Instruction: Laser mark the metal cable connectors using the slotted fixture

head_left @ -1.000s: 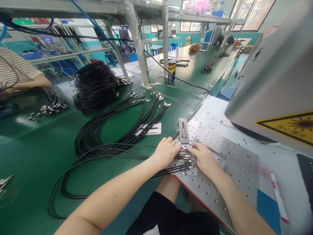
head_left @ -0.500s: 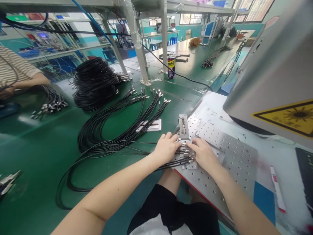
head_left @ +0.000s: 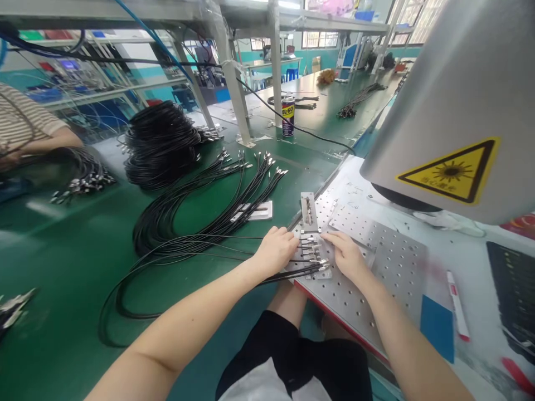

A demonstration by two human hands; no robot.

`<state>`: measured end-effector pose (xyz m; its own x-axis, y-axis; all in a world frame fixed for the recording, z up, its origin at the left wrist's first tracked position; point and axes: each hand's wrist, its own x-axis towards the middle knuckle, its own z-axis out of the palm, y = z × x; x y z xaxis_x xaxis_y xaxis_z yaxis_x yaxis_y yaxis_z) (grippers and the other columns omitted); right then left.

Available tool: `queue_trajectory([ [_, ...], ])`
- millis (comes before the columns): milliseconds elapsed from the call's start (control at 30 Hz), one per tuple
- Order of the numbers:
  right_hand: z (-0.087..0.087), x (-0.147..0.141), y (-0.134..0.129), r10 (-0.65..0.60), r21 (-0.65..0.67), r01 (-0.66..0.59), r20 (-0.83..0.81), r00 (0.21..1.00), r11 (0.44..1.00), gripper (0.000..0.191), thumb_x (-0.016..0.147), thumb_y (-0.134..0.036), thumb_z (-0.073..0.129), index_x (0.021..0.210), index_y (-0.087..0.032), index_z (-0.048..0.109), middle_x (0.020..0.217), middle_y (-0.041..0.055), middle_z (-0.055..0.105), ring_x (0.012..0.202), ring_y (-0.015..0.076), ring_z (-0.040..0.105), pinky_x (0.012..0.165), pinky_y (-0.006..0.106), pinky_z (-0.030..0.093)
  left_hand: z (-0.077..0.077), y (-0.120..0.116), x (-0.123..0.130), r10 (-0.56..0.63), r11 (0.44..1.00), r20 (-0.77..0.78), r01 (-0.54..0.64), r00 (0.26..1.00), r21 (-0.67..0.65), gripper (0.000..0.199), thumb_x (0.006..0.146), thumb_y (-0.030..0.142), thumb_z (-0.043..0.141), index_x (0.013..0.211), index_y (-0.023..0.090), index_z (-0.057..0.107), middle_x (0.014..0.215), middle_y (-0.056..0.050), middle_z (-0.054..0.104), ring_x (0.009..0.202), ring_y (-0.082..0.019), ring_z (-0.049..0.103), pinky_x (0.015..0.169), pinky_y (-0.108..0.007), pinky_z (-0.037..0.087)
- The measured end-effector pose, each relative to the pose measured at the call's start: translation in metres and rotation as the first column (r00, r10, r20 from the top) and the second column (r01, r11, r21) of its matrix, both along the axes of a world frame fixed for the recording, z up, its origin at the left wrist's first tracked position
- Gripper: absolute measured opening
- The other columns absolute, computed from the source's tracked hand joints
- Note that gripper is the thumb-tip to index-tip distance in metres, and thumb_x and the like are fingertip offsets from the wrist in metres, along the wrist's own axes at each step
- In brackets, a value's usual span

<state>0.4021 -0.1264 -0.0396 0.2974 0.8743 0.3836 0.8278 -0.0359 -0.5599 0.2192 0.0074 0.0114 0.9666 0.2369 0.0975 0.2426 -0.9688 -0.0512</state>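
Observation:
My left hand [head_left: 277, 250] has its fingers closed around black cables at the left edge of a metal fixture [head_left: 310, 240]. Several silver cable ends [head_left: 311, 252] lie across that fixture, the lowest ones bunched at its near side. To the right, my right hand [head_left: 343, 252] rests beside the fixture, index finger stretched toward the uppermost connector, other fingers curled under; nothing shows in it. The black cables [head_left: 167, 223] loop away to the left over the green table. A slotted metal block [head_left: 309, 211] sits just behind the fixture.
A laser machine head [head_left: 443, 122] hangs over the perforated plate [head_left: 388, 278] at right. A marker [head_left: 458, 306] and keyboard [head_left: 512, 295] lie beyond. Coiled cables [head_left: 161, 145], a spray can [head_left: 288, 116] and shelf posts stand behind. A person's arm [head_left: 54, 139] is at far left.
My right hand has drawn back slightly from the connectors, and my left hand has shifted slightly left off them, showing more of the fixture. The view has turned a little to the right.

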Motion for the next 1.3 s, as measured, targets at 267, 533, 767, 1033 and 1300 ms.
queue_trajectory([
  [267,0.005,-0.001,0.0,0.043,-0.022,-0.043,-0.007,0.999,0.999,0.05,0.072,-0.001,0.032,0.104,-0.023,0.063,0.104,0.0053,0.058,0.099,0.0188,0.052,0.088,0.037,0.045,-0.004,-0.002,0.005,0.035,0.994,0.056,-0.041,0.998,0.103,0.018,0.083,0.01,0.045,0.068,0.016,0.053,0.069,-0.006,0.054,0.078,-0.021,0.042,0.064,-0.034,0.026],
  [533,0.011,-0.008,-0.003,0.109,-0.088,-0.098,0.131,0.985,0.991,0.056,0.071,0.005,0.031,0.106,-0.025,0.063,0.101,0.006,0.055,0.096,0.0193,0.047,0.084,0.036,0.044,0.001,-0.003,0.004,-0.032,0.991,0.01,0.031,0.999,0.127,0.017,0.084,0.011,0.044,0.069,0.016,0.051,0.073,-0.006,0.052,0.081,-0.022,0.041,0.065,-0.035,0.026],
  [767,0.017,-0.018,-0.001,0.075,-0.145,-0.034,0.294,0.953,0.989,0.053,0.067,0.006,0.036,0.103,-0.02,0.065,0.099,0.0089,0.055,0.093,0.0209,0.046,0.081,0.034,0.043,0.001,-0.005,0.008,0.045,0.993,0.008,-0.046,0.999,0.111,0.019,0.084,0.008,0.04,0.09,0.017,0.056,0.075,-0.006,0.052,0.079,-0.022,0.042,0.065,-0.034,0.026],
  [1033,0.022,-0.027,0.001,0.036,-0.2,0.047,0.391,0.92,0.979,0.05,0.063,0.005,0.042,0.099,-0.02,0.064,0.096,0.0092,0.056,0.09,0.0222,0.047,0.077,0.032,0.042,-0.004,-0.006,0.003,-0.022,0.998,-0.006,0.022,1.0,0.064,0.029,0.089,0.019,0.038,0.111,0.028,0.054,0.08,-0.005,0.055,0.079,-0.02,0.042,0.064,-0.033,0.026],
  [1300,0.012,-0.018,0.001,0.02,-0.141,0.017,0.26,0.965,0.99,0.047,0.066,0.002,0.039,0.098,-0.02,0.066,0.097,0.0089,0.057,0.091,0.0228,0.048,0.078,0.036,0.043,0.005,-0.016,0.002,-0.02,0.995,-0.024,0.022,1.0,0.099,0.026,0.086,0.018,0.041,0.108,0.022,0.055,0.103,-0.007,0.053,0.09,-0.023,0.042,0.067,-0.035,0.03],
])
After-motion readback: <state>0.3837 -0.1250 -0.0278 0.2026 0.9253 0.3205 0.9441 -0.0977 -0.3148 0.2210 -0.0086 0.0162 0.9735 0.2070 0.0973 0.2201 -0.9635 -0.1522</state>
